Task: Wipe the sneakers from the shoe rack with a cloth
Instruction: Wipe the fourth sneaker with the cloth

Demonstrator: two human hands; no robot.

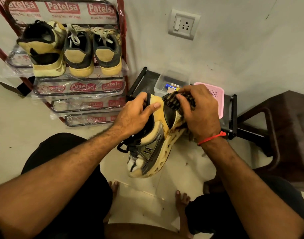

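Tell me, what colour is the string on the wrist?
Red. The string is tied round the right wrist, plain in the head view.

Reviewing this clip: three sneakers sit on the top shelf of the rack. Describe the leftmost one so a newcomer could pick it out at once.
Find the red-framed shoe rack against the wall at upper left. On its top shelf three shoes stand heel-out; the leftmost sneaker is bulkier, with a black collar and chunky pale-yellow sole, unlike the two grey sneakers with light laces.

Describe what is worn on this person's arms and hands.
Both forearms are bare, with no sleeves in view and no gloves. The left hand wears nothing: no ring, watch or band. The right hand is also bare, but a thin red thread, knotted, circles its wrist.
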